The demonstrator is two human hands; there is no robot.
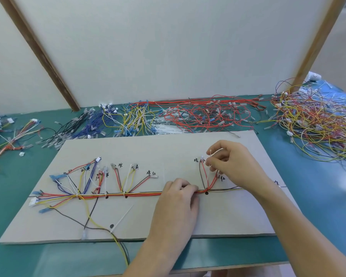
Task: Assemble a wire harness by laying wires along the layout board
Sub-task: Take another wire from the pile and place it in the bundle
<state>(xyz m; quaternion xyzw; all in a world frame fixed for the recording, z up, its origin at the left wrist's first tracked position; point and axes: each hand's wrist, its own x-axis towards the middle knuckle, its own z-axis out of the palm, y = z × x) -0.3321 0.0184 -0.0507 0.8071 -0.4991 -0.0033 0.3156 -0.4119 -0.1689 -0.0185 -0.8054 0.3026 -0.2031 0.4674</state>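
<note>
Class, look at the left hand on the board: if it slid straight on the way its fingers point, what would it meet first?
The left hand points right along the wire bundle, so probably the upright loop of red and brown wires at the black dot.

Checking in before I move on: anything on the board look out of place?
Yes. A yellow wire and a dark wire leave the main bundle and run off the layout board's front edge, away from the drawn line. A loose cable tie lies there too.
</note>
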